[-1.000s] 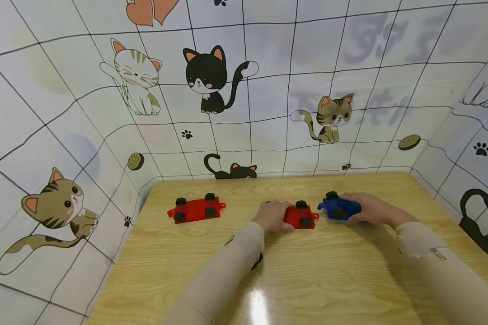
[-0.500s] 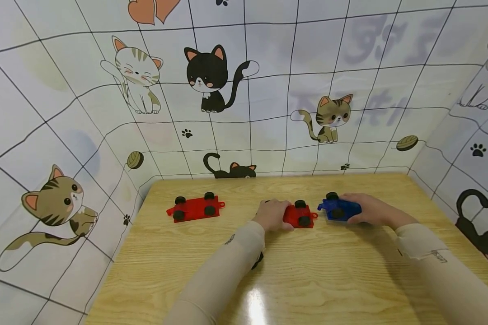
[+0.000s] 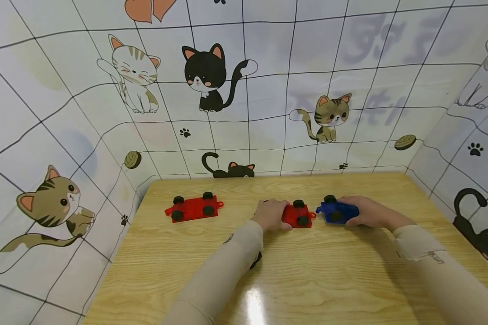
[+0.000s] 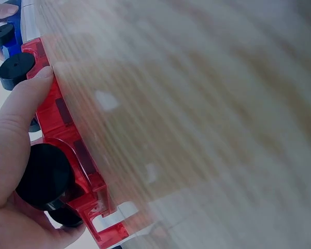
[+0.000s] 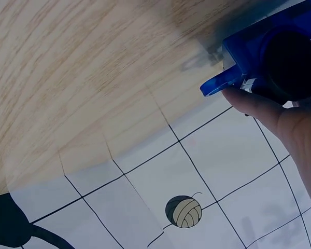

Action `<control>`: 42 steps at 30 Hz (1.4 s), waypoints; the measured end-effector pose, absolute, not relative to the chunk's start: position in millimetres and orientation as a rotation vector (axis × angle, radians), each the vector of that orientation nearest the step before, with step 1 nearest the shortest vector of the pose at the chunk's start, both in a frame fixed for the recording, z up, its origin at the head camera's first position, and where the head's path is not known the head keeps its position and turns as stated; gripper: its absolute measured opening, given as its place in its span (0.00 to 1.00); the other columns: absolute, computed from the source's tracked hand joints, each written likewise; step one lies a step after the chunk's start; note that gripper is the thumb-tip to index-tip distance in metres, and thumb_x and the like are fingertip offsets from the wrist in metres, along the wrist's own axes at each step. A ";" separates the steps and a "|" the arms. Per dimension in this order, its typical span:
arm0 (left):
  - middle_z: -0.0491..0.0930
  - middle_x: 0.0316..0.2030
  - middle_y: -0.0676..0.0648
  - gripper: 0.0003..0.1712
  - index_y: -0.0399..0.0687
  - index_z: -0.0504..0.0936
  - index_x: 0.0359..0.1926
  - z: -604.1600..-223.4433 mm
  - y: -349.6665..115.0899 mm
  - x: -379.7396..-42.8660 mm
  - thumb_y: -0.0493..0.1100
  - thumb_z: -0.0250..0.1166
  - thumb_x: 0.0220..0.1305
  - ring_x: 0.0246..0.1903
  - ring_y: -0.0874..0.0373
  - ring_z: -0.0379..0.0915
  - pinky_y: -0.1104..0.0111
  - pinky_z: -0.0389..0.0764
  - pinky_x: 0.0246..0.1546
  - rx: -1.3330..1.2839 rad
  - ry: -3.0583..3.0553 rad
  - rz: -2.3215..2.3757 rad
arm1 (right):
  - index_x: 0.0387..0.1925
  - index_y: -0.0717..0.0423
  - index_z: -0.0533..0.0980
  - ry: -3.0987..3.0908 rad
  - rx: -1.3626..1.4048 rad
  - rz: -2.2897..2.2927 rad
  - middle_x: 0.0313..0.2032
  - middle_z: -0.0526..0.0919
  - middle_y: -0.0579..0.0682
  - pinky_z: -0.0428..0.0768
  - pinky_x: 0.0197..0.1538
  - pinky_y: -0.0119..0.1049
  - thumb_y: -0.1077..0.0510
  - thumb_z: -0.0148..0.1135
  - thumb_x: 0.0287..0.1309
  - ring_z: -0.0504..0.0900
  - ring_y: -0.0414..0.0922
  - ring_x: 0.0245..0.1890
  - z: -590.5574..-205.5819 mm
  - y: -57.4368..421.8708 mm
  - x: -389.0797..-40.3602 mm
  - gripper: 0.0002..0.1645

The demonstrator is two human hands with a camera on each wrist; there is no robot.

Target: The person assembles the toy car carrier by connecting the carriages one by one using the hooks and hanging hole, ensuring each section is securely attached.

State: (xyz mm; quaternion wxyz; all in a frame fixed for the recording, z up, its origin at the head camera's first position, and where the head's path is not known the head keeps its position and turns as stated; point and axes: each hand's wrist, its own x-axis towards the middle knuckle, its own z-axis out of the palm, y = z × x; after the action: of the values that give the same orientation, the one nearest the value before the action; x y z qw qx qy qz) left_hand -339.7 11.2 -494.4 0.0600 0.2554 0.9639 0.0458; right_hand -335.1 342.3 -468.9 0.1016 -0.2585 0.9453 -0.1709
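In the head view, my left hand grips a red toy train wagon with black wheels, which lies wheels up on the table. The left wrist view shows the thumb along the side of this wagon and fingers around its rear wheels. To the right, my right hand holds a blue toy train wagon, also wheels up. Its hook points at the red wagon's ring, the two ends close together. In the right wrist view, the fingers lie along the blue wagon beside a black wheel.
A second red wagon lies wheels up at the left of the wooden table. Part of a black wheel shows beside my left forearm, which hides the rest. A cat-printed cloth stands around the table's back and sides.
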 end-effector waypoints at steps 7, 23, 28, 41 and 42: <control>0.80 0.59 0.54 0.46 0.59 0.69 0.73 -494.9 12.1 -337.6 0.70 0.68 0.59 0.59 0.57 0.73 0.52 0.70 0.57 0.789 2.921 0.112 | 0.70 0.70 0.66 2.773 -0.753 -0.534 0.68 0.65 0.76 0.64 0.63 0.70 0.51 0.78 0.53 0.62 0.75 0.67 -471.6 341.1 -334.4 0.49; 0.81 0.56 0.56 0.46 0.58 0.73 0.69 -498.1 7.7 -336.1 0.71 0.72 0.54 0.54 0.58 0.74 0.55 0.73 0.51 0.799 2.924 0.133 | 0.70 0.68 0.67 2.777 -0.760 -0.517 0.68 0.66 0.74 0.63 0.64 0.69 0.50 0.78 0.53 0.63 0.74 0.67 -474.5 337.4 -332.7 0.49; 0.82 0.52 0.56 0.44 0.58 0.75 0.66 -495.4 5.2 -337.3 0.70 0.74 0.52 0.52 0.58 0.75 0.53 0.74 0.50 0.766 2.917 0.170 | 0.71 0.68 0.66 2.773 -0.775 -0.529 0.68 0.65 0.74 0.63 0.65 0.69 0.51 0.77 0.54 0.62 0.74 0.68 -471.8 334.1 -332.7 0.49; 0.82 0.51 0.57 0.44 0.57 0.75 0.67 -496.1 0.1 -338.1 0.69 0.73 0.53 0.52 0.58 0.74 0.53 0.73 0.49 0.787 2.925 0.178 | 0.71 0.68 0.65 2.765 -0.775 -0.526 0.68 0.65 0.74 0.62 0.65 0.70 0.52 0.77 0.54 0.62 0.74 0.67 -464.4 327.2 -329.4 0.50; 0.82 0.51 0.57 0.43 0.57 0.76 0.66 -496.1 -0.4 -338.0 0.69 0.74 0.53 0.52 0.58 0.74 0.53 0.72 0.49 0.791 2.925 0.181 | 0.71 0.68 0.65 2.764 -0.776 -0.528 0.68 0.65 0.74 0.63 0.64 0.70 0.51 0.78 0.54 0.62 0.74 0.67 -464.2 327.1 -329.1 0.50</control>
State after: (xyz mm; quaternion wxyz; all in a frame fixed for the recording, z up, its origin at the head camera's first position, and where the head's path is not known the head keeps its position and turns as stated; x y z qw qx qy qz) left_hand -338.0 -0.4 -496.1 0.0530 0.2603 0.9622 0.0597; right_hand -329.1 327.1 -464.2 0.1109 -0.2643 0.9410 -0.1797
